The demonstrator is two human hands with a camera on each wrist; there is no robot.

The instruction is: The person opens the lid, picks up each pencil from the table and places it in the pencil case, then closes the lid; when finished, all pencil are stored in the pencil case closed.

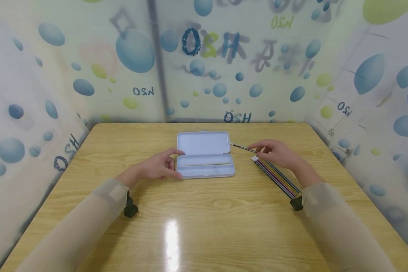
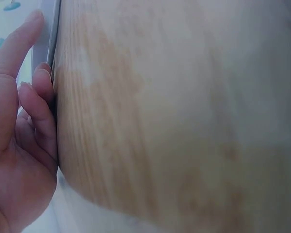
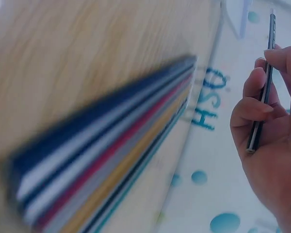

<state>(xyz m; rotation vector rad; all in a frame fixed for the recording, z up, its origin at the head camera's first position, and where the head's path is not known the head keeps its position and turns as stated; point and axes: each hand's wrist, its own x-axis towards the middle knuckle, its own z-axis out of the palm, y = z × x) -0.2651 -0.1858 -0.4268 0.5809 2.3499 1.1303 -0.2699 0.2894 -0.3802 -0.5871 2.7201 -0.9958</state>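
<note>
A pale blue pencil case point(image 1: 204, 142) lies with its lid folded back, and one thin pencil point(image 1: 207, 164) rests lengthwise inside. My left hand point(image 1: 158, 165) holds the case's left end, thumb at the front corner and index finger near the hinge; its other fingers curl in beside the wall. Dark with a pale tip, a pencil point(image 3: 270, 36) is gripped in my right hand point(image 1: 275, 153), pointing left toward the lid. Under that hand, several striped pencils point(image 1: 275, 177) in dark blue, red, yellow and green lie side by side on the table.
The wooden table point(image 1: 204, 211) carries a bright light reflection near its front. Walls with blue and green drop prints point(image 1: 136, 51) stand behind it and at both sides. A small divider point(image 1: 217, 169) splits the case's front compartment.
</note>
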